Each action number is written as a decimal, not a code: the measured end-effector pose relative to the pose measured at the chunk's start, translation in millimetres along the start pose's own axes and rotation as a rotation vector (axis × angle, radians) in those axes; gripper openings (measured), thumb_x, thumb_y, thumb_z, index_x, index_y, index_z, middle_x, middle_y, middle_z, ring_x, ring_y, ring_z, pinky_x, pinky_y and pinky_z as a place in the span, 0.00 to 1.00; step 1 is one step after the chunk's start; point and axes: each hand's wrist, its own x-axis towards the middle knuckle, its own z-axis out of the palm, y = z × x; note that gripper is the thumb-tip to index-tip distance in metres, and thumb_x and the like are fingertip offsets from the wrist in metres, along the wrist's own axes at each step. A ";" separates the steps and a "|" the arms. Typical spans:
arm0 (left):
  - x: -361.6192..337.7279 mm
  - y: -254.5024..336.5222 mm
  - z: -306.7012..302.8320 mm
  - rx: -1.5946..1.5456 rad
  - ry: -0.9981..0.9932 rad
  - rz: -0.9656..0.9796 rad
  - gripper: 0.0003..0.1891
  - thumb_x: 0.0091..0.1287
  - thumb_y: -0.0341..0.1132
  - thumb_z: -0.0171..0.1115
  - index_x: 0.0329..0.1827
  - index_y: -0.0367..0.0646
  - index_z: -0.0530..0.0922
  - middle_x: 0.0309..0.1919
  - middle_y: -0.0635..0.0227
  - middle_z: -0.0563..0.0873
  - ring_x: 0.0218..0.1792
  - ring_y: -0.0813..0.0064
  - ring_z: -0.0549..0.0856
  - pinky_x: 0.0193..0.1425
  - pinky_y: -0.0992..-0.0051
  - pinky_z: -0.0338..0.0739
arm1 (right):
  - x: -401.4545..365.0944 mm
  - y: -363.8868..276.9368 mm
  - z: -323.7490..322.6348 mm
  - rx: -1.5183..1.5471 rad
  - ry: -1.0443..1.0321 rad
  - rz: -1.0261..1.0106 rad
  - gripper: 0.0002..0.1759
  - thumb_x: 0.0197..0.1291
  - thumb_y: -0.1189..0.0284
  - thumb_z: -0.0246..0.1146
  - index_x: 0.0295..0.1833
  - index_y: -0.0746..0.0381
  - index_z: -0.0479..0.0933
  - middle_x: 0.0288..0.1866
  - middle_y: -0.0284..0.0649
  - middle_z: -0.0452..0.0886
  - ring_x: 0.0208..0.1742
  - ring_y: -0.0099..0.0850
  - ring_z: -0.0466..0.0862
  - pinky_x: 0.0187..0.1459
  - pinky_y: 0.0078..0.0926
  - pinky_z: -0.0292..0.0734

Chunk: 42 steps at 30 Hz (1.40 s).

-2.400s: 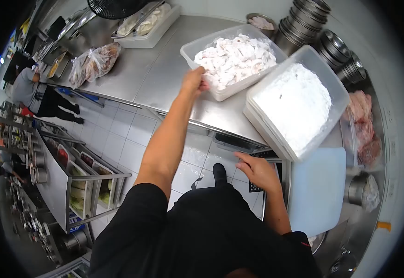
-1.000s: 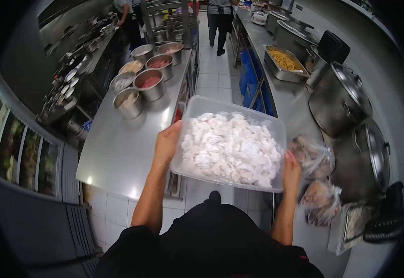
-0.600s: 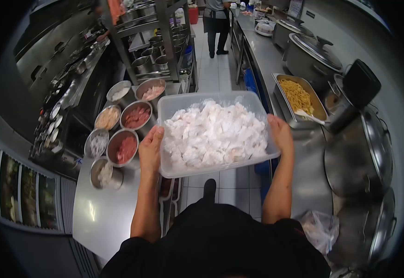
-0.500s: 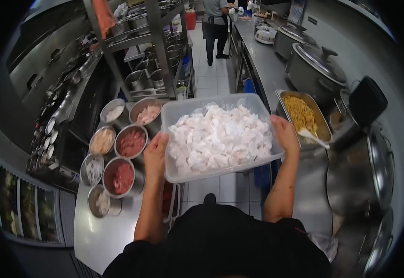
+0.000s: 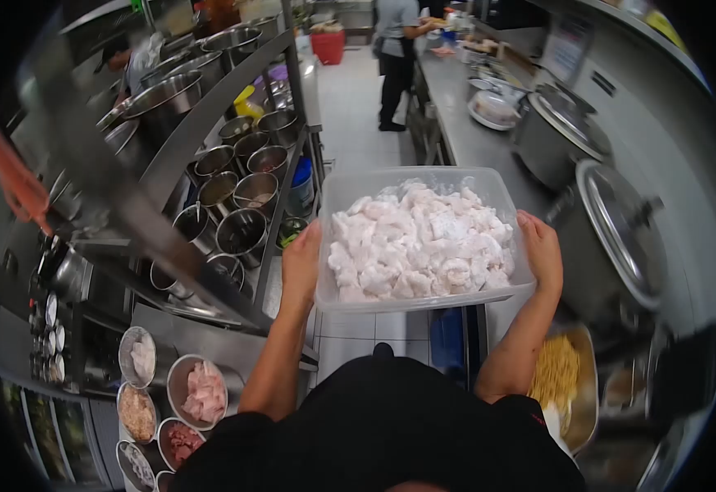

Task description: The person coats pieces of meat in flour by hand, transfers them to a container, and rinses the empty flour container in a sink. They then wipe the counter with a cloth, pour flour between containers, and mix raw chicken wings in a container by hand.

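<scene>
A translucent plastic tub [image 5: 425, 307] is held out in front of my body, tilted slightly toward me. Inside it lies a heap of pale pieces coated in white powder [image 5: 424, 238], which look like floured raw meat. My left hand [image 5: 299, 261] grips the tub's left side. On the opposite side my right hand [image 5: 541, 250] is closed around the wall near the rim. Both hands hold the tub level with the aisle ahead, and the fingers under it are partly hidden.
Metal shelving with several steel pots [image 5: 247, 234] stands left of the aisle. Steel containers of raw meat [image 5: 197, 392] are at lower left. On the right counter are large lidded pots [image 5: 620, 238] and a tray of noodles [image 5: 563, 373]. Farther ahead a person [image 5: 395, 61] stands at the counter.
I have moved forward along the aisle with the tub. The meat containers and noodle tray have slid back toward the bottom of the view, and the shelving is closer.
</scene>
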 end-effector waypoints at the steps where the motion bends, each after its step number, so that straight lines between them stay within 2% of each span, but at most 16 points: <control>1: 19.3 -7.6 11.9 0.006 0.014 -0.011 0.22 0.71 0.41 0.56 0.57 0.30 0.75 0.49 0.66 0.83 0.48 0.81 0.79 0.54 0.81 0.71 | 21.0 14.8 9.4 0.000 -0.011 -0.005 0.25 0.65 0.59 0.58 0.54 0.71 0.76 0.47 0.47 0.83 0.49 0.29 0.80 0.55 0.24 0.69; 6: 137.8 -38.3 52.9 0.019 0.055 -0.033 0.21 0.71 0.40 0.54 0.58 0.30 0.75 0.49 0.64 0.83 0.49 0.80 0.79 0.55 0.81 0.71 | 144.5 65.1 77.3 0.022 -0.099 0.071 0.24 0.66 0.60 0.57 0.55 0.71 0.76 0.48 0.46 0.83 0.50 0.29 0.79 0.55 0.24 0.70; 7: 65.3 -4.2 29.5 0.026 0.034 -0.036 0.21 0.71 0.39 0.54 0.58 0.30 0.74 0.50 0.64 0.83 0.49 0.80 0.79 0.56 0.81 0.71 | 62.6 29.9 34.9 -0.001 -0.064 0.083 0.24 0.66 0.60 0.57 0.55 0.71 0.76 0.48 0.46 0.83 0.50 0.28 0.79 0.55 0.23 0.70; 8: 43.3 1.8 23.4 0.041 0.026 -0.047 0.21 0.71 0.39 0.54 0.59 0.30 0.74 0.50 0.63 0.83 0.49 0.80 0.79 0.56 0.81 0.71 | 33.6 25.8 19.5 0.006 -0.058 0.179 0.24 0.66 0.60 0.57 0.56 0.70 0.76 0.49 0.45 0.82 0.51 0.28 0.79 0.55 0.23 0.69; 11: 44.9 -0.1 37.1 0.100 0.040 -0.026 0.21 0.71 0.39 0.54 0.59 0.30 0.74 0.51 0.62 0.83 0.50 0.80 0.79 0.57 0.80 0.71 | 42.5 50.8 14.9 0.037 -0.114 0.291 0.24 0.66 0.60 0.57 0.56 0.70 0.76 0.51 0.44 0.81 0.52 0.27 0.78 0.56 0.22 0.69; 12: 53.2 -16.6 47.5 0.028 0.025 0.008 0.21 0.71 0.40 0.55 0.59 0.30 0.74 0.51 0.60 0.83 0.51 0.79 0.79 0.58 0.80 0.71 | 61.6 57.4 4.8 0.034 -0.123 0.226 0.24 0.66 0.60 0.57 0.57 0.70 0.76 0.51 0.44 0.81 0.52 0.27 0.77 0.56 0.22 0.69; 14: 73.1 -4.9 74.8 0.182 0.111 0.024 0.22 0.71 0.41 0.55 0.57 0.30 0.75 0.48 0.60 0.84 0.48 0.80 0.80 0.55 0.79 0.72 | 108.5 56.2 4.5 0.032 -0.129 0.116 0.25 0.67 0.60 0.56 0.57 0.70 0.75 0.52 0.44 0.81 0.53 0.27 0.77 0.57 0.22 0.68; 18: 69.3 13.8 79.9 0.039 0.077 -0.030 0.22 0.70 0.42 0.56 0.56 0.30 0.75 0.45 0.59 0.86 0.44 0.78 0.82 0.50 0.78 0.74 | 114.9 59.3 -13.0 -0.014 -0.147 0.067 0.25 0.68 0.60 0.55 0.58 0.70 0.75 0.54 0.44 0.80 0.56 0.28 0.76 0.60 0.22 0.65; 20: 67.4 3.9 80.2 0.067 0.112 -0.066 0.22 0.70 0.43 0.57 0.56 0.30 0.75 0.44 0.58 0.86 0.43 0.78 0.82 0.49 0.77 0.74 | 113.1 49.3 -8.1 -0.058 -0.152 0.079 0.25 0.69 0.60 0.54 0.58 0.72 0.74 0.56 0.46 0.79 0.58 0.30 0.75 0.62 0.24 0.64; 24: 80.0 -7.8 69.6 0.187 0.197 0.057 0.23 0.69 0.44 0.57 0.55 0.30 0.76 0.43 0.57 0.86 0.42 0.78 0.82 0.49 0.77 0.74 | 122.5 61.3 24.3 0.084 -0.198 0.022 0.27 0.69 0.60 0.52 0.60 0.73 0.72 0.58 0.47 0.77 0.59 0.31 0.74 0.63 0.25 0.63; 27: 61.2 22.3 83.1 0.231 0.202 0.011 0.24 0.69 0.44 0.57 0.56 0.30 0.75 0.44 0.58 0.86 0.43 0.79 0.82 0.51 0.78 0.74 | 132.3 74.3 24.3 0.080 -0.204 0.018 0.26 0.69 0.60 0.52 0.60 0.72 0.72 0.58 0.47 0.77 0.59 0.31 0.75 0.62 0.25 0.64; 30: 53.8 34.9 98.4 0.214 0.186 -0.054 0.25 0.68 0.45 0.59 0.58 0.33 0.75 0.47 0.64 0.84 0.47 0.81 0.79 0.55 0.79 0.72 | 137.4 75.5 3.8 0.172 -0.235 0.053 0.26 0.69 0.59 0.53 0.60 0.71 0.72 0.57 0.45 0.78 0.57 0.30 0.75 0.60 0.24 0.66; 34: 46.2 28.7 103.3 0.164 0.196 0.016 0.23 0.68 0.44 0.60 0.59 0.35 0.75 0.48 0.67 0.83 0.48 0.82 0.79 0.56 0.81 0.71 | 140.9 87.0 14.4 0.282 -0.268 -0.019 0.25 0.69 0.59 0.53 0.59 0.71 0.73 0.54 0.44 0.79 0.55 0.28 0.76 0.59 0.23 0.67; 37: 44.1 26.4 105.2 0.380 0.241 0.050 0.22 0.67 0.42 0.61 0.59 0.36 0.76 0.48 0.67 0.84 0.47 0.83 0.79 0.54 0.81 0.72 | 150.9 127.9 33.4 0.403 -0.268 -0.118 0.24 0.68 0.61 0.55 0.59 0.69 0.73 0.54 0.44 0.79 0.55 0.28 0.75 0.59 0.23 0.66; 39: 36.7 29.5 113.4 0.247 0.236 -0.077 0.22 0.66 0.42 0.62 0.58 0.36 0.77 0.48 0.68 0.84 0.46 0.81 0.80 0.53 0.80 0.73 | 152.2 138.0 44.2 0.463 -0.244 -0.177 0.22 0.67 0.63 0.56 0.60 0.67 0.73 0.47 0.43 0.81 0.48 0.26 0.77 0.52 0.22 0.70; 42: 46.3 17.8 104.2 0.439 0.308 -0.045 0.20 0.67 0.41 0.60 0.57 0.37 0.78 0.49 0.68 0.84 0.46 0.80 0.80 0.51 0.79 0.74 | 161.3 138.5 57.9 0.577 -0.385 -0.092 0.22 0.65 0.64 0.59 0.61 0.65 0.71 0.34 0.38 0.79 0.34 0.22 0.76 0.37 0.21 0.71</control>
